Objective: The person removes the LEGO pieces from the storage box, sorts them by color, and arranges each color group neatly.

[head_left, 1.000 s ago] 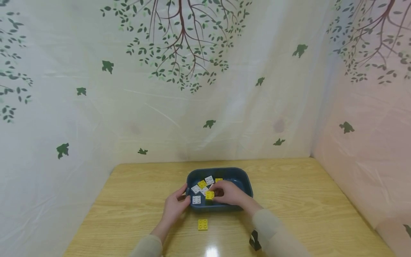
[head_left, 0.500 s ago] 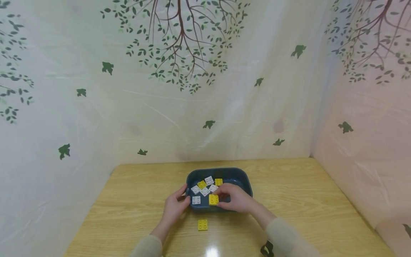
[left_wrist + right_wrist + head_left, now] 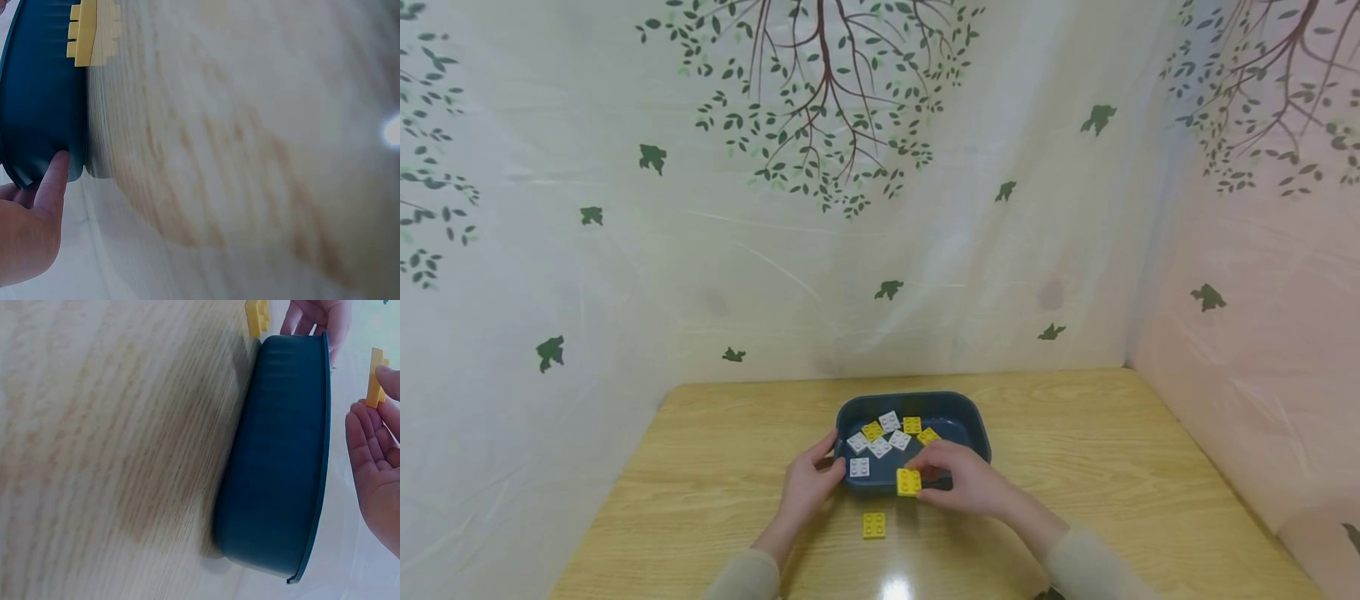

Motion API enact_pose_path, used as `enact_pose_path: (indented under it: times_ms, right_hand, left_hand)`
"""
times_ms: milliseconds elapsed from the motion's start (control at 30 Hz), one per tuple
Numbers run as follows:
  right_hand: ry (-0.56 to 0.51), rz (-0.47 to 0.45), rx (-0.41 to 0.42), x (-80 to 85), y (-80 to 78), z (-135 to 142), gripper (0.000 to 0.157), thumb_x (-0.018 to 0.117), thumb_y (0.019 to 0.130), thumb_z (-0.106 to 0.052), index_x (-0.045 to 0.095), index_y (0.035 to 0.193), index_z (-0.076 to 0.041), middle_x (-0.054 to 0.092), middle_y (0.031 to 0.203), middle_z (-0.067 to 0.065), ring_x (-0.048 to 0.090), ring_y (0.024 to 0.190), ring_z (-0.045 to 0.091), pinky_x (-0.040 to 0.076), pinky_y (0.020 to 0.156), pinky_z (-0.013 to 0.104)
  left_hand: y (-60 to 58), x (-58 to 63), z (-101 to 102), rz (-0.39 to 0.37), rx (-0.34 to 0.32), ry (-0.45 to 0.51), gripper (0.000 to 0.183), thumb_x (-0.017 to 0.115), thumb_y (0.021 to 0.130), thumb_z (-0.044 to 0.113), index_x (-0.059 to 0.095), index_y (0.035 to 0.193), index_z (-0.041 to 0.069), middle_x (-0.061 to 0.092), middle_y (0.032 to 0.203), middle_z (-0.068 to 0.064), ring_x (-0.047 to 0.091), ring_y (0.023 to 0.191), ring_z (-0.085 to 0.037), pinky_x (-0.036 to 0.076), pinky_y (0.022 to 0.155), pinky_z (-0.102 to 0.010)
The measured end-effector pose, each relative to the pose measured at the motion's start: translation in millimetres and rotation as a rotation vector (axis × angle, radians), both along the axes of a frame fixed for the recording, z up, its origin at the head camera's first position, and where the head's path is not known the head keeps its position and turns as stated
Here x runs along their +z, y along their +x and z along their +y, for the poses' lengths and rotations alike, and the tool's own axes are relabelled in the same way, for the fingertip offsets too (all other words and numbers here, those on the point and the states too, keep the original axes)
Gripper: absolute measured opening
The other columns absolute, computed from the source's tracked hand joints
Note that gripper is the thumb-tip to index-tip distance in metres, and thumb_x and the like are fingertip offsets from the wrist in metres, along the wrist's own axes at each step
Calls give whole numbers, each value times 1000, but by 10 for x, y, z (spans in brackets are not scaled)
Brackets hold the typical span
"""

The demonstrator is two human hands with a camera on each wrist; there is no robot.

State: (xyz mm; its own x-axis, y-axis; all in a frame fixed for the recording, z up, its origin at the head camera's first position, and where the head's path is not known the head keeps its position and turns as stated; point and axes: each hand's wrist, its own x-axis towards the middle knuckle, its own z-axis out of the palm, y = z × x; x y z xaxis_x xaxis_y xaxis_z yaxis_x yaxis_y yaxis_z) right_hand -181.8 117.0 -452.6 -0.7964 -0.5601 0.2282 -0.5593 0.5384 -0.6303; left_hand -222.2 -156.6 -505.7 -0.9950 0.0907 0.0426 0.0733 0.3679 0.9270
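A yellow toy building brick (image 3: 908, 482) is pinched between the thumb and fingers of my right hand (image 3: 966, 482), above the near rim of a dark blue plastic bin (image 3: 979, 418). The right wrist view shows this held brick (image 3: 375, 380) edge-on, higher than the bin's rim. My left hand (image 3: 808, 482) grips the bin's left end, thumb towards the near corner; part of its fingers is hidden behind the wall. Inside the bin lie several white bricks (image 3: 859, 467) and yellow bricks (image 3: 912, 425). My right fingers partly cover one yellow brick (image 3: 928, 437).
Another yellow brick (image 3: 874, 525) lies studs up on the wooden table (image 3: 715, 467), just in front of the bin. A pale curtain (image 3: 925, 325) with printed branches and birds hangs behind and along both sides of the table.
My right hand has drawn the pinched yellow brick towards me and slightly right, from inside the bin to its near rim. Bricks it covered now show. My left hand stays put.
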Motion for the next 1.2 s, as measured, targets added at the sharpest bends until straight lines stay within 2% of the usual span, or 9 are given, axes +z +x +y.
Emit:
enact_pose_path:
  times_ms: [300, 700, 1067, 1200]
  right_hand:
    - [-4, -15, -22, -33, 111, -10, 31, 80, 83, -17, 71, 113, -17, 63, 104, -11, 58, 89, 5, 55, 79, 26]
    - [56, 61, 15, -191, 231, -55, 33, 80, 81, -13, 71, 112, -13, 64, 103, -10, 57, 90, 2, 53, 81, 23]
    - [169, -6, -27, -315, 255, -115, 33, 78, 84, -20, 72, 116, -18, 64, 107, -14, 58, 98, 3, 53, 89, 28]
    - [195, -59, -53, -347, 268, -134, 33, 77, 85, -23, 72, 117, -21, 63, 107, -17, 57, 98, 2, 52, 89, 28]
  left_hand:
    - [-11, -14, 0, 13, 5, 9, 52, 67, 90, 8, 55, 140, 3, 56, 139, -18, 64, 109, -33, 52, 95, -46]
    - [-28, -6, -8, 11, -1, 6, 52, 67, 90, 8, 54, 141, 4, 55, 140, -18, 63, 110, -33, 52, 95, -46]
    - [-34, 15, -22, -2, -13, 6, 52, 66, 91, 9, 53, 142, 5, 54, 141, -17, 62, 112, -33, 52, 96, -45]
    - [-37, 7, -24, 2, -19, 4, 52, 66, 91, 9, 53, 141, 4, 54, 141, -17, 62, 112, -33, 51, 97, -45]
